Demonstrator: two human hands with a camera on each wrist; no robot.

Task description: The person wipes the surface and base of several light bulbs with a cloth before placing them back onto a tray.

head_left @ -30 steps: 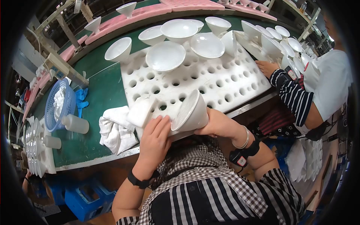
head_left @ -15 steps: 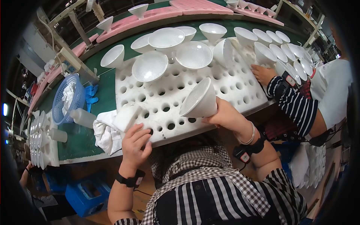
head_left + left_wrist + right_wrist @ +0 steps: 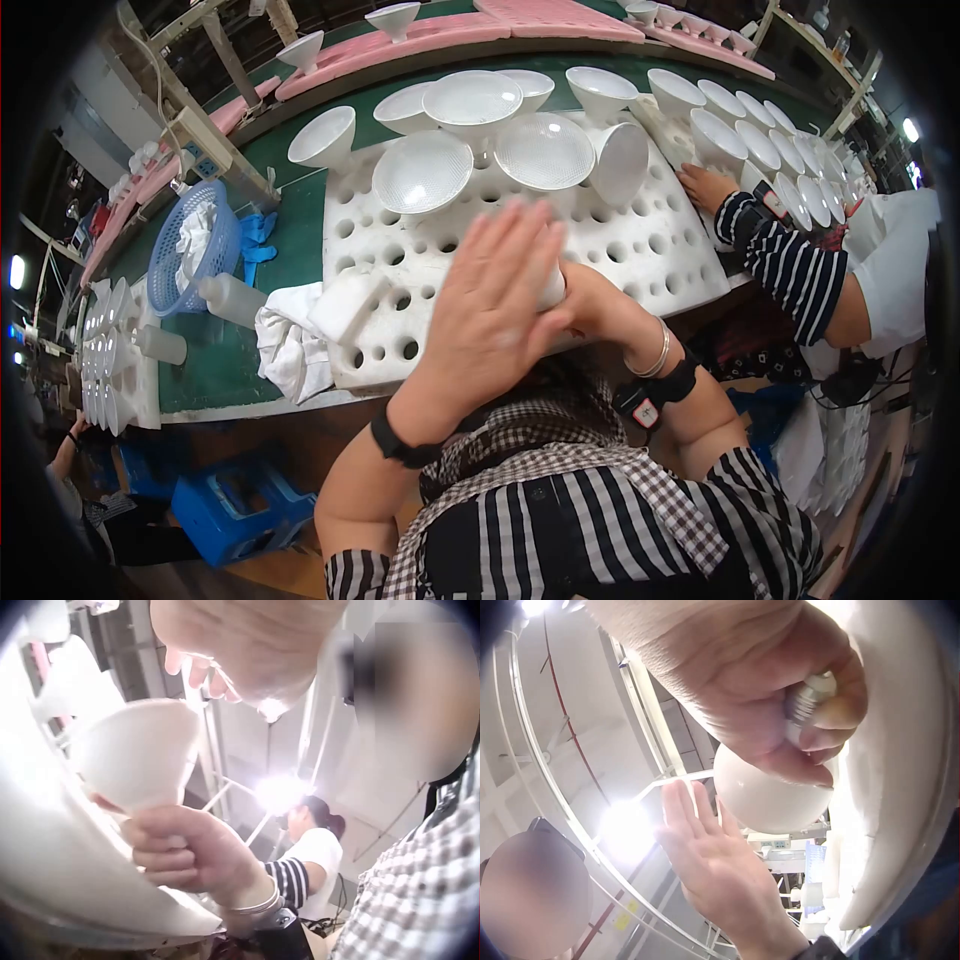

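My right hand (image 3: 603, 312) grips a white cone-shaped reflector bulb (image 3: 139, 754) by its narrow end. In the right wrist view its metal screw base (image 3: 807, 701) pokes out between the curled fingers. My left hand (image 3: 490, 300) is held flat with straight fingers, close over the bulb's wide face, and hides most of it in the head view. From the left wrist, that hand (image 3: 251, 641) appears above the bulb's rim. Beneath both hands lies a white foam board (image 3: 425, 268) full of round holes. Several similar bulbs (image 3: 423, 172) stand face up along its far part.
A crumpled white cloth (image 3: 290, 350) and white block (image 3: 348, 303) lie at the board's left corner. Beyond are a bottle (image 3: 232, 298) and blue basket (image 3: 222, 240). Another person's hand (image 3: 708, 187) is beside more bulbs on the right. A blue stool (image 3: 225, 520) stands below.
My left hand left the bulb, moved left near the white block, then came back right and up over the bulb's face. The right hand keeps its grip on the bulb.
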